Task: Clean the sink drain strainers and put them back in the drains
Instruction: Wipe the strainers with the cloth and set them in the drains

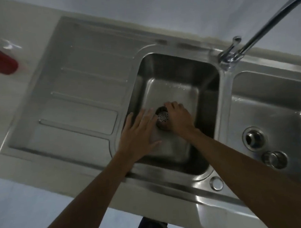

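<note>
Right hand (180,117) curls round the perforated strainer (163,117), tilted over the drain (161,109) at its fingertips; left hand (140,133) rests flat, fingers spread, beside it. Probably reseating: level it, then press down

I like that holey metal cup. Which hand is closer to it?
Right. The right hand grips the strainer from its right side, over the drain. The open left hand lies just to its left, fingertips close.
</note>
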A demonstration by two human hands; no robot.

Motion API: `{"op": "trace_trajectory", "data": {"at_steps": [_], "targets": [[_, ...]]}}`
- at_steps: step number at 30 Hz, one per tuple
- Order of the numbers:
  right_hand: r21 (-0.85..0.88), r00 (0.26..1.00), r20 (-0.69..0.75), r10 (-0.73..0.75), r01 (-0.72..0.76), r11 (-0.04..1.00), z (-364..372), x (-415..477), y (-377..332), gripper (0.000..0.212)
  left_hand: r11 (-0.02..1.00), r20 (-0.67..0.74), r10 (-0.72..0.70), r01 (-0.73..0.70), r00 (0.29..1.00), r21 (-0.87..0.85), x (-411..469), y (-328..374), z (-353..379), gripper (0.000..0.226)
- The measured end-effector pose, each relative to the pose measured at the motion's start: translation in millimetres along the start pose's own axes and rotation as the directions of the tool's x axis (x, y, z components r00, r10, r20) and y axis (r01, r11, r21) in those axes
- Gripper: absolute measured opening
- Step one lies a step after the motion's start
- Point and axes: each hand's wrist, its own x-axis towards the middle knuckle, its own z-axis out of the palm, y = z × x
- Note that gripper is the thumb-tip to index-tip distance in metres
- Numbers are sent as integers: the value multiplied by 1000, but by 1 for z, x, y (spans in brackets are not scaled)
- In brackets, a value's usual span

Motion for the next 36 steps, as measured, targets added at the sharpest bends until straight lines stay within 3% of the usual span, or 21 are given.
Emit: {"op": "trace_trajectory", "data": {"at_steps": [8,18,22,27,31,36], "targets": [[-10,989,71,131,-130,991,39,0,15,81,998,-33,7,-5,999,57,-3,-4,8,89],[5,979,150,134,-137,991,24,-7,6,67,1000,-31,-22,23,999,21,-1,-4,8,87],[94,999,19,29,-30,995,-36,-33,13,52,989,-65,-120,113,991,-100,-4,17,-1,84],[124,961,-274,-36,72,990,-105,-106,72,34,962,-314,-84,-5,946,-272,13,99,-15,74],[100,924,-364,117,-87,991,-112,-176,166,33,924,-309,74,-182,948,-337,29,192,-22,74],[35,915,-57,400,-399,916,-80,-245,284,59,894,-211,139,-214,968,-394,49,292,-3,77]]}}
